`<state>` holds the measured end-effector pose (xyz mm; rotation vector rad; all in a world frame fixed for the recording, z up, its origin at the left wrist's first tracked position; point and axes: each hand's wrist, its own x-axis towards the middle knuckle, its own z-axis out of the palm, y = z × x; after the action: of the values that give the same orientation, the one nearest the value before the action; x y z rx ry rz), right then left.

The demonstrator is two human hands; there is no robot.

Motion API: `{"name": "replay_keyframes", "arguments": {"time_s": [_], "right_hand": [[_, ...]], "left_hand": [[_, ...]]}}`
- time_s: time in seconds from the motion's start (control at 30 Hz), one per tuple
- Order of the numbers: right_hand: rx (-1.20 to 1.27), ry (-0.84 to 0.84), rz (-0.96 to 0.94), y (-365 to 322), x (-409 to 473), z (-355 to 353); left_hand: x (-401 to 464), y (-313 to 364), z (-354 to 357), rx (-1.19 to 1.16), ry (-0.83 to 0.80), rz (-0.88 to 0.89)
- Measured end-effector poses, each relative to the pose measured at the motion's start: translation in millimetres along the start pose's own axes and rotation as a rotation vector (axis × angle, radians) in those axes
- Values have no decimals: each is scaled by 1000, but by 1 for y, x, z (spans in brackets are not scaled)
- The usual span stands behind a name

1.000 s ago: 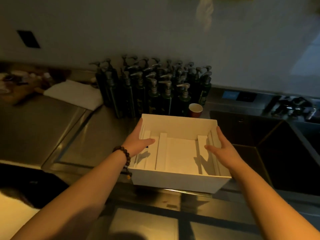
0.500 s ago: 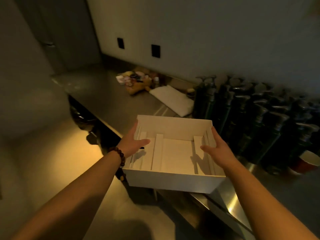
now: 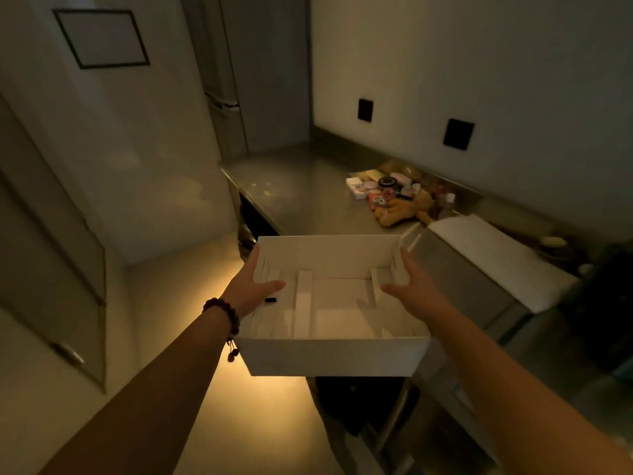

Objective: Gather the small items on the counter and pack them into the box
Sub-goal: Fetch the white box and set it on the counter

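So, from the head view: the left hand (image 3: 251, 287) and right hand (image 3: 412, 286) each grasp a side of the white box (image 3: 337, 358), up in the air. The small items (image 3: 394, 197) sit far off on the counter (image 3: 301, 186). Nothing looks packed yet.

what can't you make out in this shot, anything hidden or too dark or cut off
Head view only:
- Pile of small items: too small and dim to name each one.
- Box underside: hidden by its own walls.
- Left hand fingers: outside the box wall, so the grip is unclear.
- Right hand fingers: the same.
- Dark shapes at right: too dark, cut by the edge.
- Under the counter: in shadow.
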<state>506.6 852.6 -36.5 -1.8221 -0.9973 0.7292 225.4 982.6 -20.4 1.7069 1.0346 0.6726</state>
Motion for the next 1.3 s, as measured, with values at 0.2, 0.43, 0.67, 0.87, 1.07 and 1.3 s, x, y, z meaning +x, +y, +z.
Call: {"name": "replay_keyframes", "arguments": {"time_s": [0.2, 0.43, 0.67, 0.87, 1.07, 1.3], "right_hand": [[-8, -8, -2, -37, 82, 59], [-63, 10, 9, -47, 168, 88], [-80, 41, -4, -47, 284, 107], [-120, 107, 8, -64, 404, 108], [-101, 84, 27, -76, 497, 104], [-101, 97, 112, -80, 580, 120]], "left_hand": [[77, -16, -67, -48, 1, 32], [170, -38, -93, -54, -13, 10], [296, -48, -106, -31, -35, 8], [431, -30, -113, 4, -55, -17], [531, -32, -111, 44, -41, -69], [634, -49, -114, 125, -81, -57]]}}
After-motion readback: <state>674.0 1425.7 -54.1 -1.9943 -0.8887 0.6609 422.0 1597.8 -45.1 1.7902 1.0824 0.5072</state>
